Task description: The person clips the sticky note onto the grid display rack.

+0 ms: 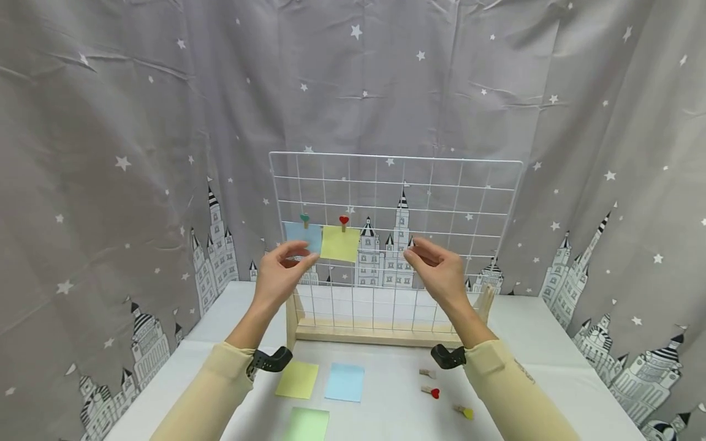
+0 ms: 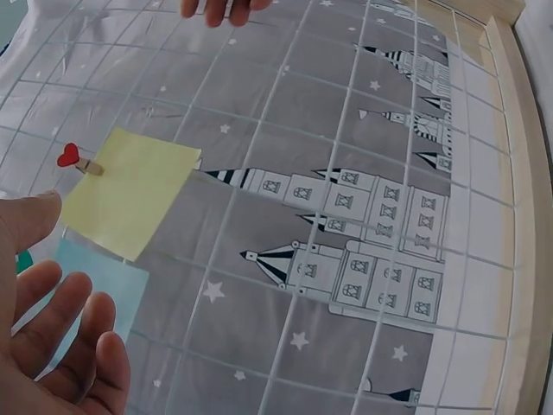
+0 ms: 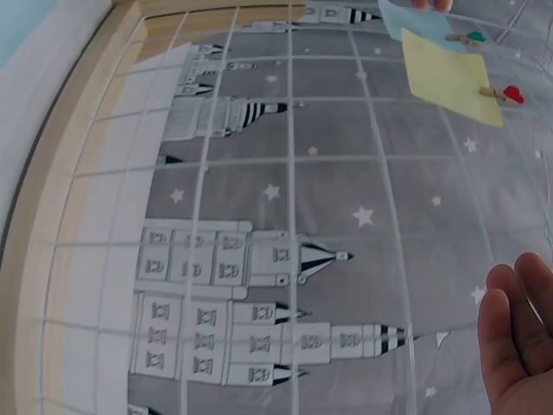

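A white wire grid (image 1: 380,180) stands upright in a wooden base (image 1: 375,334). On its left part hang a blue note (image 1: 298,234), under a clothespin with a green heart (image 1: 304,218), and a yellow note (image 1: 340,244), under a clothespin with a red heart (image 1: 344,220). My left hand (image 1: 282,269) is raised by the blue note's lower edge, its fingers loosely bent and thumb apart, holding nothing. To the right of the yellow note, my right hand (image 1: 441,272) hovers before the grid with relaxed fingers and nothing in them.
Lying on the white table (image 1: 397,398) are a yellow note (image 1: 298,380), a blue note (image 1: 344,382) and a green note (image 1: 307,424). Toward the right lie a plain-looking clothespin (image 1: 427,373), a red-heart clothespin (image 1: 431,392) and a yellow-heart clothespin (image 1: 464,412). A grey star-print curtain (image 1: 386,73) hangs behind.
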Demonstrator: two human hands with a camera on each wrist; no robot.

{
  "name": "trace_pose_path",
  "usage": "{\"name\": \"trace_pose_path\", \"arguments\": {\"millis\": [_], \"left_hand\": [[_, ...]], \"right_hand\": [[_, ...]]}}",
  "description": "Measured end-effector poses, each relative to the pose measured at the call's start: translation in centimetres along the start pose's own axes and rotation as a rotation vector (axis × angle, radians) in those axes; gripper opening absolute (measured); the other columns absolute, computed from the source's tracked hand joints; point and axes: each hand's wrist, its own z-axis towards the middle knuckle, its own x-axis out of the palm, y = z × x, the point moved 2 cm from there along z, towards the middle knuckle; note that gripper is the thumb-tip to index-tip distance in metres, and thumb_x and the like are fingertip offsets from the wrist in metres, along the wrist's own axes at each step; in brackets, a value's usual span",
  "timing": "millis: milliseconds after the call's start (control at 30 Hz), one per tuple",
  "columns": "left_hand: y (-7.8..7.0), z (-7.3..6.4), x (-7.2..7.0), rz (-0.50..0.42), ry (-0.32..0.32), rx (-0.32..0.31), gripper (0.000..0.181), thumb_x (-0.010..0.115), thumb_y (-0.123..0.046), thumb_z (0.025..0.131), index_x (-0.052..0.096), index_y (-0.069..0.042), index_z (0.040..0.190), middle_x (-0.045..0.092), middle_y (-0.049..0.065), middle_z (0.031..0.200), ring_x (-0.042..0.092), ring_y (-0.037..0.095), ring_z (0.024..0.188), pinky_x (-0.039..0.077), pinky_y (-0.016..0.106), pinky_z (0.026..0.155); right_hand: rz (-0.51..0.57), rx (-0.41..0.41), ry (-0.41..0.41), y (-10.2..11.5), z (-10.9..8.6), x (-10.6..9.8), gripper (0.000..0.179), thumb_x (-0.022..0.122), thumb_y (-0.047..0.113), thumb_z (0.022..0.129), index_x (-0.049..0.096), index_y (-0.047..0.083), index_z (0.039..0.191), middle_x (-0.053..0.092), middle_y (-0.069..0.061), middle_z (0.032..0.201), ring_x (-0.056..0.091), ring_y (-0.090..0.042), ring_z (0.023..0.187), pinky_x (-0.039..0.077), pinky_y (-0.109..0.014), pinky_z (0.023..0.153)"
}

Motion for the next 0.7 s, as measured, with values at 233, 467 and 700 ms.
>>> {"name": "trace_pose_path", "arguments": {"millis": [233, 467, 700], "left_hand": [[0.8, -0.6, -0.3, 0.019, 0.007, -0.037, 0.045, 0.078, -0.041, 0.093, 0.069, -0.017, 0.130, 0.074, 0.005, 0.115, 0.067, 0.014, 0.092, 0.053, 0.025, 0.070], [1.9, -1.3, -0.7, 0.052, 0.005, -0.054, 0.046, 0.077, -0.043, 0.093, 0.069, -0.018, 0.129, 0.073, 0.004, 0.115, 0.068, 0.019, 0.097, 0.053, 0.026, 0.075], [3.8, -2.3, -0.9, 0.088, 0.003, -0.118, 0.047, 0.076, -0.047, 0.092, 0.069, -0.018, 0.129, 0.073, 0.006, 0.118, 0.068, 0.024, 0.105, 0.054, 0.033, 0.086]], "right_hand": [[-0.063, 0.069, -0.018, -1.5, -1.4, -1.8, 0.045, 0.080, 0.031, 0.092, 0.071, 0.013, 0.132, 0.076, -0.013, 0.119, 0.074, -0.024, 0.109, 0.055, -0.013, 0.082], [-0.150, 0.120, -0.048, -3.0, -3.1, -4.0, 0.046, 0.077, 0.037, 0.094, 0.070, 0.016, 0.134, 0.076, -0.012, 0.120, 0.074, -0.013, 0.107, 0.053, -0.011, 0.082], [-0.210, 0.206, -0.060, -4.7, -5.1, -5.9, 0.049, 0.074, 0.040, 0.095, 0.067, 0.015, 0.137, 0.075, -0.011, 0.123, 0.072, -0.023, 0.114, 0.051, -0.010, 0.082]]}}
